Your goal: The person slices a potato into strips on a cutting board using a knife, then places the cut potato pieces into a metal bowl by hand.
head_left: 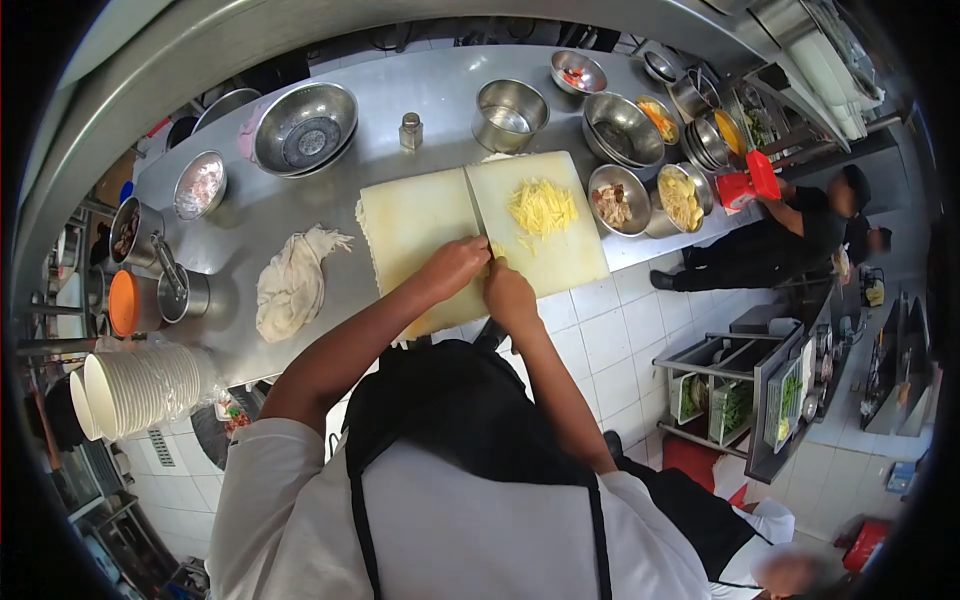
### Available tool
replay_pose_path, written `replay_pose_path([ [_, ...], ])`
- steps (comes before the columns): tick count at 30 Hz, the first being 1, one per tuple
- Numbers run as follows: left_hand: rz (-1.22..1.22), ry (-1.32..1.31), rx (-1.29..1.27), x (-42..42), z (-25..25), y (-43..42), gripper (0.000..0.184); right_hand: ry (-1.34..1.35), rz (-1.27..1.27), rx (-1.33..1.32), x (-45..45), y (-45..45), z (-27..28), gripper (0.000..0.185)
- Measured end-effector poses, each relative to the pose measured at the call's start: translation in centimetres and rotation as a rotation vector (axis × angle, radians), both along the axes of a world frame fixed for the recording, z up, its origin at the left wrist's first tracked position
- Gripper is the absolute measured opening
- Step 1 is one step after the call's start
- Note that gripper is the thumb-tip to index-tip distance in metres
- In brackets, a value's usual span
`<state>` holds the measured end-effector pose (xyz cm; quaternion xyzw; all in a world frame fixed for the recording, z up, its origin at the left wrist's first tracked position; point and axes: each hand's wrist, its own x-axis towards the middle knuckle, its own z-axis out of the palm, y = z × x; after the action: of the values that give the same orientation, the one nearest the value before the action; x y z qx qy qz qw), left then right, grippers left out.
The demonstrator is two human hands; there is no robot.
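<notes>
Both hands meet on the pale cutting board: the left hand is curled against the near end of the knife, and the right hand is bunched just beside it. Their fingers overlap too closely to tell which one grips the handle. A small yellow piece shows at the right hand's fingertips, and the blade points away from the person.

From the left on the steel table are a stack of pale tubs, an orange-topped container, a pot with dark contents and a pot holding utensils. Next come a bowl with pale pinkish contents, a crumpled cloth, a wide steel bowl resting on another, and a small shaker standing upright.

Right of the blade, a pile of thin yellow strips lies on the board, with loose ones nearby. Beyond the board stands a steel pot; further right are a bowl with red pieces, nested steel bowls, a bowl of mixed pieces, a bowl of orange pieces and a bowl of yellow slices. Past the table's right end, a person in dark clothes reaches toward a red object; another person is at lower right.
</notes>
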<state>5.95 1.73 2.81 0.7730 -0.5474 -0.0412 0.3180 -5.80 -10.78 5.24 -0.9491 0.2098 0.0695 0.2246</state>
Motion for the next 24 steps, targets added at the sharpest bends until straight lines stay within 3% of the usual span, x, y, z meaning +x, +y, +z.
replay_pose_path([
  [3, 0.009, 0.017, 0.007, 0.3, -0.1, 0.2, 0.018, 0.098, 0.032, -0.028, -0.7, -0.2, 3.0, 0.024],
  [6, 0.006, 0.018, 0.032, -0.3, 0.2, 0.2, 0.019, -0.104, 0.017, -0.012, 0.2, 0.2, -1.0, 0.024],
  [8, 0.021, 0.014, 0.089, 0.0, 0.6, 0.3, 0.019, -0.016, 0.059, -0.027, 0.4, -0.7, -1.1, 0.023],
  [10, -0.004, -0.018, 0.041, 0.0, 0.1, 0.4, 0.02, 0.032, 0.095, -0.025, -0.7, -0.6, 2.4, 0.022],
  [14, -0.004, -0.022, -0.01, 0.2, 0.1, 0.2, 0.021, -0.046, 0.008, -0.018, 0.3, 0.3, -1.3, 0.024],
  [18, 0.015, -0.016, -0.019, 0.3, -0.5, 0.1, 0.02, 0.133, 0.049, -0.058, -0.9, 0.4, 3.4, 0.02],
  [20, 0.043, 0.014, -0.079, -0.4, -0.3, 0.5, 0.02, 0.066, 0.011, -0.025, -0.6, 0.8, 0.3, 0.023],
  [24, 0.013, -0.023, -0.016, 0.0, -0.3, 0.6, 0.017, 0.039, 0.019, 0.033, 0.1, 0.2, 2.1, 0.024],
])
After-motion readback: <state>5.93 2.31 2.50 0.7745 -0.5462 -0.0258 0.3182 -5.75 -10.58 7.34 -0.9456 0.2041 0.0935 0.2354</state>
